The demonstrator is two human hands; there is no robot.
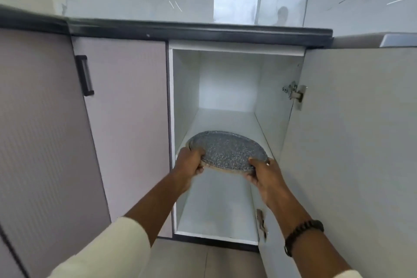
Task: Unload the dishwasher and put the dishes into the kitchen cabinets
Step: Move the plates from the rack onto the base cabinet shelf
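A round grey speckled plate with a brownish rim hangs level at the mouth of an open white lower cabinet, about at the height of its inner shelf. My left hand grips the plate's left edge. My right hand grips its near right edge. Both arms reach forward from the bottom of the view. The cabinet's shelf and floor show nothing else on them.
The cabinet's door stands swung open on the right, with hinges on its inner edge. A closed door and a panel with a dark handle lie to the left. A dark countertop edge runs above, under a marble wall.
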